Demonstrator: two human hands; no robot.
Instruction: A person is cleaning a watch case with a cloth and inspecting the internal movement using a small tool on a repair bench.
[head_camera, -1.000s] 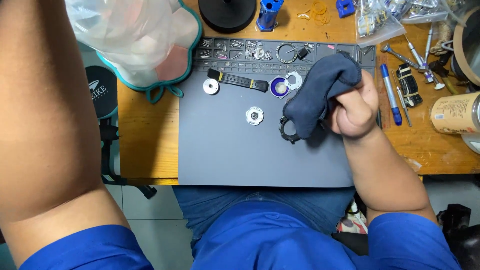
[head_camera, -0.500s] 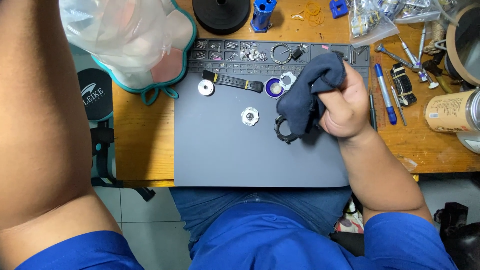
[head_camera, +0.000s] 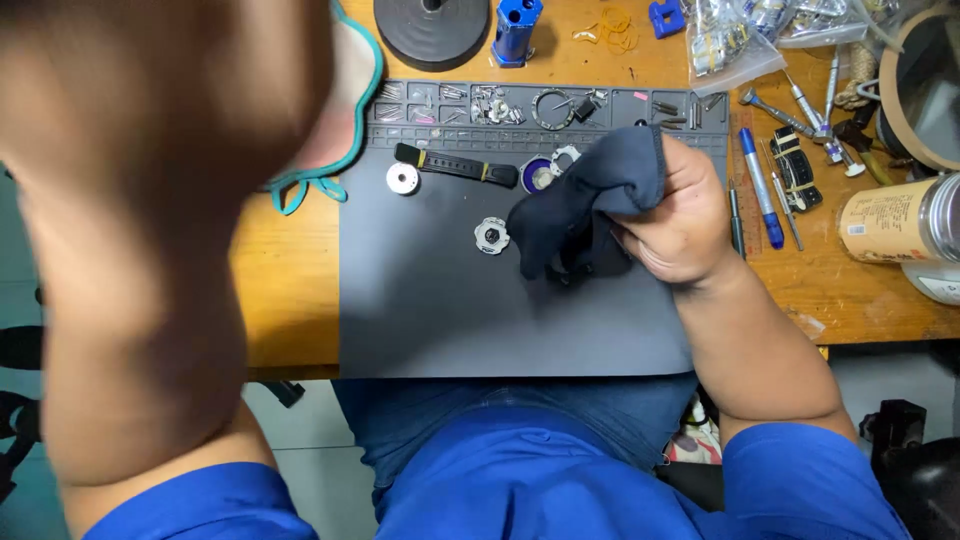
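My right hand (head_camera: 683, 212) is closed around a dark blue cloth (head_camera: 585, 205), which is bunched over a small black object on the grey work mat (head_camera: 450, 320). Just left of the cloth lies a white toothed round part (head_camera: 491, 236). Further back on the mat are a white disc (head_camera: 402, 178), a black strap with yellow marks (head_camera: 455, 165) and a blue ring part (head_camera: 538, 176). My left arm (head_camera: 150, 250) is raised close to the camera and blurred, so its hand cannot be made out. A teal-rimmed item (head_camera: 352, 105) shows at its edge.
A blue pen (head_camera: 760, 185), screwdrivers and a watch strap lie on the wooden table to the right of the mat. A brown cardboard can (head_camera: 893, 220) lies at the far right. A black disc (head_camera: 432, 30), a blue tool (head_camera: 515, 25) and plastic bags (head_camera: 740, 35) sit at the back.
My left arm has swung up nearer the camera and now hides the clear bag it held. My right hand keeps the cloth, shifted slightly over the black object.
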